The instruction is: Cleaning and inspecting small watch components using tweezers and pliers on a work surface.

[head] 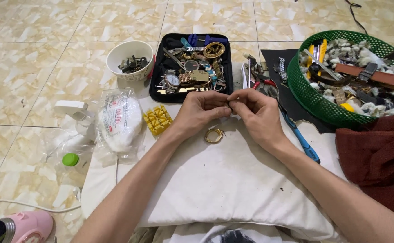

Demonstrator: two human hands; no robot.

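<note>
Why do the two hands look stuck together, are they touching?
Touching. The head view shows the left hand and right hand meeting at the fingertips, pinching something tiny above the white pillow.

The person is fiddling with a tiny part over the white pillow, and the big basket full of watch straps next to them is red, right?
Not quite. The basket is green, not red, as the head view shows. The rest holds: both hands, left hand and right hand, pinch a tiny part over the white pillow, and the basket holds watch straps.
</note>
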